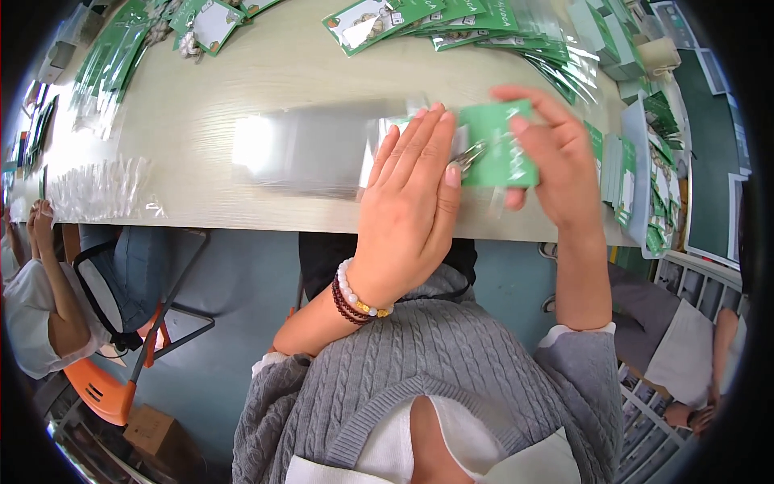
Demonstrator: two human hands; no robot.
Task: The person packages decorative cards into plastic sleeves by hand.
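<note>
My left hand (pixel 407 189) lies flat, fingers stretched out, over the right end of a stack of clear plastic bags (pixel 302 153). What is under its palm is hidden. Beside it, my right hand (pixel 560 161) grips the right edge of a green card (pixel 490 149) between thumb and fingers; it is slightly blurred. A silver metal clasp (pixel 469 155) shows at the card's left side, close to my left thumb. Whether the card is partly inside a bag I cannot tell.
Packed green cards (pixel 468 20) are piled at the far side, with more cards with small charms (pixel 205 32) at far left. Loose clear bags (pixel 97 189) lie at the left edge. A bin of green cards (pixel 645 177) stands right. Other people sit at both sides.
</note>
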